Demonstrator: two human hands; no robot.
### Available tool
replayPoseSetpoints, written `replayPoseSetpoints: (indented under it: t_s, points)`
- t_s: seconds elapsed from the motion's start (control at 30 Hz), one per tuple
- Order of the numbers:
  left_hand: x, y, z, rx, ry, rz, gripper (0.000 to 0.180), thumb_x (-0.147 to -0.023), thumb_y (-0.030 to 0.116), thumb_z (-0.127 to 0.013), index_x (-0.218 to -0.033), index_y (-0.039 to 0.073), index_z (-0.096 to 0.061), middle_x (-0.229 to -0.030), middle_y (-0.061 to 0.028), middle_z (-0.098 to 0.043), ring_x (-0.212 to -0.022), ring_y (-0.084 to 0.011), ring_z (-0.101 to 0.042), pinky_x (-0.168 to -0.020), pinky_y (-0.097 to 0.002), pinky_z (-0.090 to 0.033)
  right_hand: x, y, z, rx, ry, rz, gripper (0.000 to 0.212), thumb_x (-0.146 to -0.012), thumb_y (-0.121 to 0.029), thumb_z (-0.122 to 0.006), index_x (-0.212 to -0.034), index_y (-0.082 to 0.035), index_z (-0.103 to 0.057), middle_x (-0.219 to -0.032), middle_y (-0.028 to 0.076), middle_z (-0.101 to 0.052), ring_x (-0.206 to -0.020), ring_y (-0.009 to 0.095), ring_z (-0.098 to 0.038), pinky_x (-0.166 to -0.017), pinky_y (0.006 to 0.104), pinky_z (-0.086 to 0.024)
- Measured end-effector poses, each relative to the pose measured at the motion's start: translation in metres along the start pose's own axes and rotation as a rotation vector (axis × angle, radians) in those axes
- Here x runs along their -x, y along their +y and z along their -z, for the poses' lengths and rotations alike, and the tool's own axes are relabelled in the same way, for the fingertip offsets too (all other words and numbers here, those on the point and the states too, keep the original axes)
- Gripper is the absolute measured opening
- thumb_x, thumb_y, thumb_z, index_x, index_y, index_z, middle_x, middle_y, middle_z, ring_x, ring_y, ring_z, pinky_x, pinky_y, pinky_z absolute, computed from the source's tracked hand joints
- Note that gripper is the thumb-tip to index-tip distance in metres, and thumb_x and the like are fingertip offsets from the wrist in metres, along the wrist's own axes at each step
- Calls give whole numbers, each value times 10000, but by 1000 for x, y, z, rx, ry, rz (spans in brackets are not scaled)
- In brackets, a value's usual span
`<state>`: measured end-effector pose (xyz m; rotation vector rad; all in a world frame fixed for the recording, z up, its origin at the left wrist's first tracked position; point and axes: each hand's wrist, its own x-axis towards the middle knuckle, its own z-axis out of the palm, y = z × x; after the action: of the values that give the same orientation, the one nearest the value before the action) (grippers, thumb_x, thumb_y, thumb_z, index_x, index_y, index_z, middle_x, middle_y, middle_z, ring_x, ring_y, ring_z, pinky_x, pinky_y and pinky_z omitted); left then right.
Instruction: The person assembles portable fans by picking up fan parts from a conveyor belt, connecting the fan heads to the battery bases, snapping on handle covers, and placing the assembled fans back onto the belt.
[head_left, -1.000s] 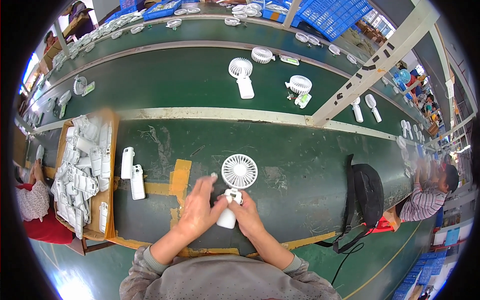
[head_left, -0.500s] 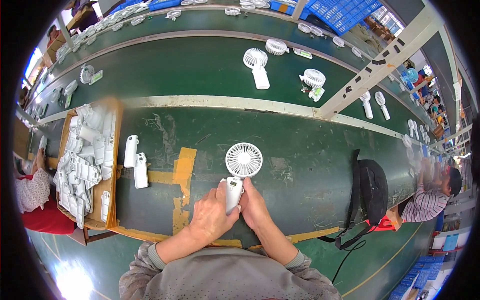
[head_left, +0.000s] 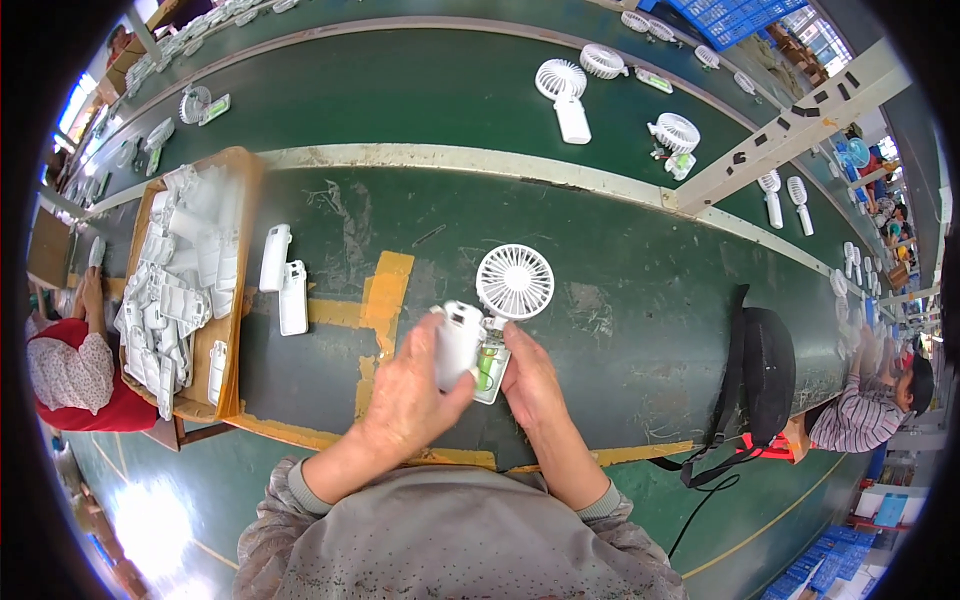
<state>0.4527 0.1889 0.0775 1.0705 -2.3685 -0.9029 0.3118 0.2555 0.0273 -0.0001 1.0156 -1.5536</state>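
Note:
A white handheld fan lies on the dark green bench in front of me, its round grille pointing away. Its handle is uncovered, baring a green battery and thin wires. My right hand grips the handle's right side with thumb and fingers. In my left hand is a white handle cover, pinched between thumb and fingers. It is tilted, just left of the bare handle and partly over it. Two more white covers lie on the bench to the left.
A cardboard box full of white covers stands at the left. Beyond a pale rail, a green conveyor belt carries several fans. A black bag and metal post are at right. People sit at both sides.
The cover has come away from the fan's handle to the left in my left hand, exposing the battery. My right hand stays at the handle. The whole view has shifted slightly.

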Motion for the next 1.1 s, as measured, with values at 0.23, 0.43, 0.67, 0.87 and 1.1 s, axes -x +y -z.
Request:
replayPoseSetpoints:
  t_s: [0.23,0.43,0.67,0.87,1.1]
  points:
    - [-16,-12,16,-72,80,-104,335,-726,85,-654,-1040,19,-558,-995,-145,-588,-904,-335,-572,-766,-392,-475,1,-3,-3,3,-64,-2,384,-951,-273,-454,-1153,53,-472,-1135,210,-571,-1025,273,-588,-875,374,-502]
    - [-16,-14,-6,208,-68,-21,160,-762,60,-631,-919,27,-616,-829,-110,-622,-765,-290,-610,-669,-363,-486,1,5,-3,138,9,69,264,-950,-220,-480,-1088,-3,-541,-991,72,-611,-859,117,-586,-750,260,-483]
    - [-25,-18,-13,149,-81,-161,126,-772,18,-625,-894,-13,-622,-857,-123,-626,-783,-271,-616,-685,-335,-490,0,9,0,141,-5,93,226,-950,-190,-474,-1054,-6,-555,-915,23,-595,-800,62,-549,-695,218,-461]
    - [-27,-24,-14,235,-109,-172,113,-761,28,-625,-874,18,-618,-821,-115,-615,-764,-303,-598,-660,-360,-482,-3,10,2,200,-20,100,226,-947,-195,-481,-1037,-2,-558,-885,23,-600,-780,57,-549,-677,217,-458]
    - [-10,-19,-19,136,-52,-183,109,-734,37,-651,-833,32,-607,-814,-102,-613,-753,-285,-600,-635,-363,-482,-1,7,-6,163,-33,72,235,-949,-199,-474,-1023,7,-559,-921,65,-628,-796,89,-581,-701,233,-482]
